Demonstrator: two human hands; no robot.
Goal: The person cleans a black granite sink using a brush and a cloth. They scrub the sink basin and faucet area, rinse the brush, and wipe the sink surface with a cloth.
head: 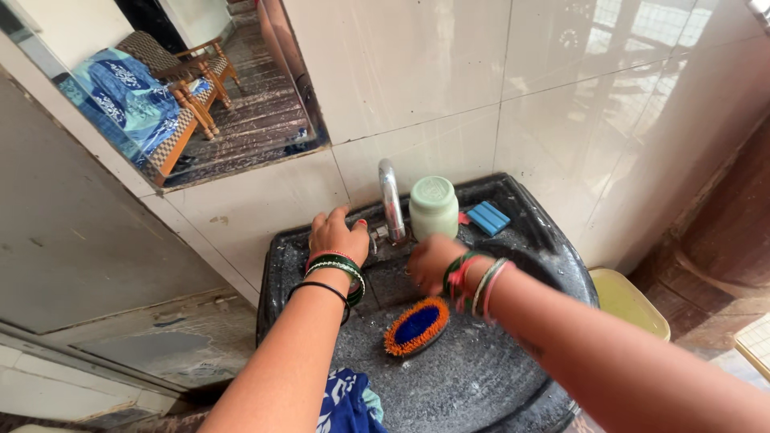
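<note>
My left hand (338, 234) rests on the back rim of a black speckled washbasin (489, 369), fingers curled at the base of the metal tap (391, 199). Just under the tap spout sits my right hand (431, 263), fingers bent; whether it holds anything is hidden. Both wrists wear several bangles. An orange and blue scrubbing brush (416, 326) lies bristles up in the basin below my right wrist. A pale green lidded jar (434, 208) stands on the rim right of the tap.
A blue ridged soap bar (488, 217) lies on the rim's back right. Blue patterned cloth (346, 405) hangs at the basin's near edge. A wall mirror (184, 88) shows chairs. A yellow-green stool (630, 301) stands right of the basin. Tiled walls enclose the corner.
</note>
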